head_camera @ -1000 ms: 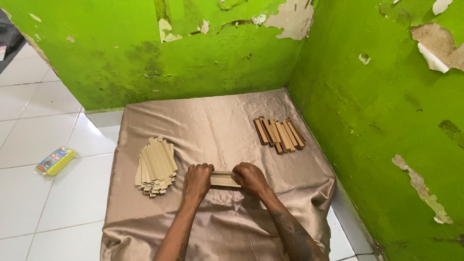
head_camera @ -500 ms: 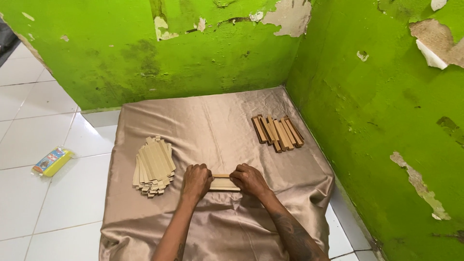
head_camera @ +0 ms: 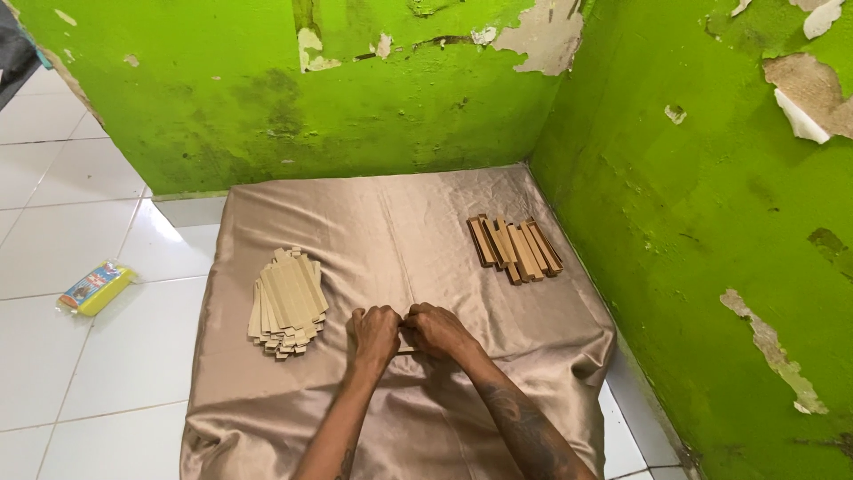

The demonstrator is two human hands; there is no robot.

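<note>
Peeling green walls close in this corner, and a shiny tan satin cloth is spread over a low platform on the white tiled floor. Both hands meet at the middle of the cloth now: the left hand and the right hand are curled knuckle to knuckle, pinching a small flat card piece between them, pressed down against the fabric. Only a sliver of it shows under the fingers, so its full shape I cannot tell.

It looks light, thin and stiff enough to crease, probably easy to dent; a pinch at both short ends seems the sensible hold, and the slick cloth beneath could let it slide.

Just off to the left of the left hand sits a fanned stack of pale flat strips, close by but not touching. Farther out beyond the right hand, near the side wall, lies a row of darker brown folded pieces, well apart. A yellow packet rests on the tiles far to the left. Nothing stands between the hands and either pile.
</note>
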